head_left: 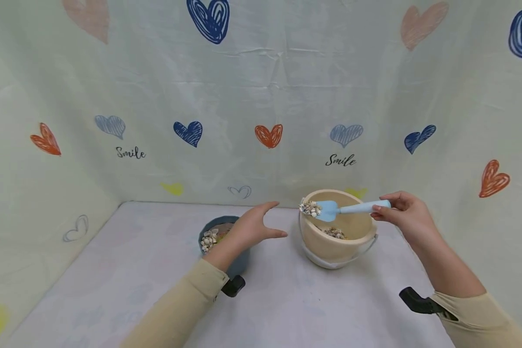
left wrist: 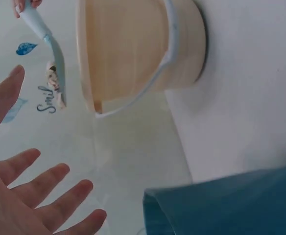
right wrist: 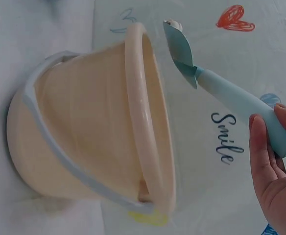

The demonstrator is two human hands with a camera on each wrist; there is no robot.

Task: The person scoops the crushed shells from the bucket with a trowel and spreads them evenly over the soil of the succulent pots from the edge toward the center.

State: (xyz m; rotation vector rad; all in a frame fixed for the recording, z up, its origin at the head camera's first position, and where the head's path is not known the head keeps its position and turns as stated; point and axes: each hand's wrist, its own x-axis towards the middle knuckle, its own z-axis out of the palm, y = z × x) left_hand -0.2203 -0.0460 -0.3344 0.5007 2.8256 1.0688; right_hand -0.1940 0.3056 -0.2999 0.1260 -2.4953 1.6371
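Blue scoop [head_left: 330, 210] pinched in right hand [head_left: 406, 215]; left hand [head_left: 252, 227] open, empty.

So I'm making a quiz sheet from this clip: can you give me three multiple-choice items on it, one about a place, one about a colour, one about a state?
1. Where is the loaded scoop blade?
A. over the left rim of the cream bucket
B. inside the dark blue pot
C. lying on the table

2. What colour is the scoop?
A. red
B. light blue
C. black

3. How is the left hand?
A. gripping the bucket handle
B. pinching a shell
C. open, holding nothing

Answers:
1 A: the scoop, heaped with small shells and pebbles, is above the left rim of the cream bucket, apart from the dark blue pot.
2 B: blade and handle are light blue, the handle gripped by the right hand.
3 C: the left hand has its fingers spread and nothing in them, above the dark blue pot.
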